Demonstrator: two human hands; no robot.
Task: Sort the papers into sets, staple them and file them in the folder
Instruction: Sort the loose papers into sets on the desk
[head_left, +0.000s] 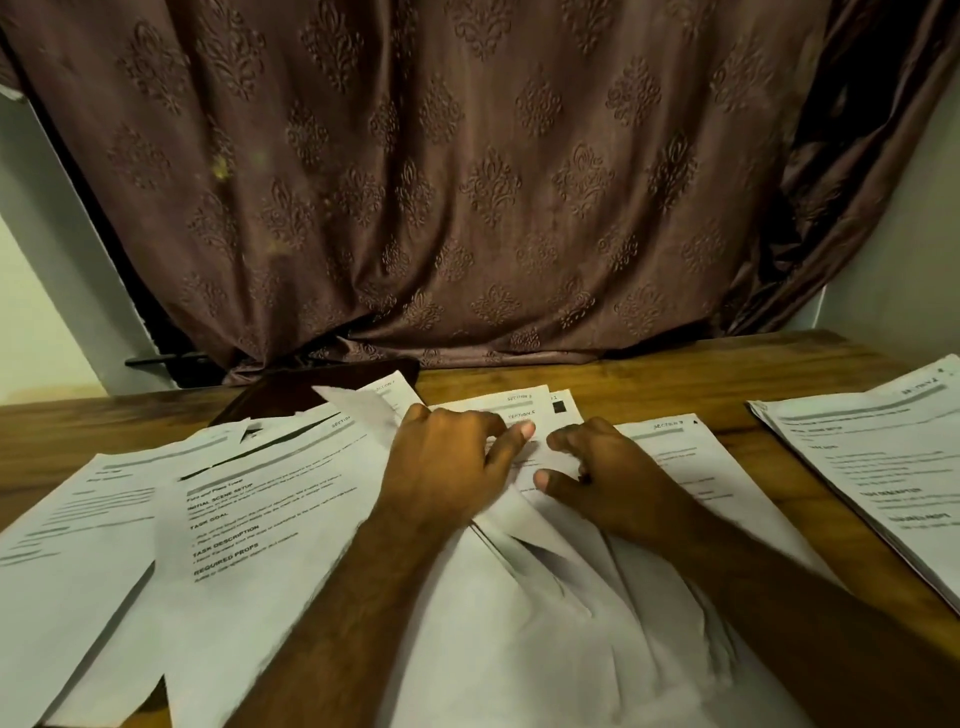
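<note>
I see my left hand (447, 467) lying on the middle of the loose papers (291, 519), its fingers bent and one fingertip pressing a sheet headed "SECTION 5"; whether it pinches a page I cannot tell. My right hand (608, 478) sits just beside it, fingers curled onto the same sheets, thumb tucked under a lifted, creased edge. The sheets fan out from under both hands, their long axes running away from me, headings at the far end. To my left the spread overlaps down to the near edge of the wooden table (649, 384). To my right a strip of bare wood separates it from a separate stack (878, 467), tilted with its long axis angled leftward. Beyond the hands a dark folder (291, 389) lies partly under the papers, against the brown curtain (467, 182).
</note>
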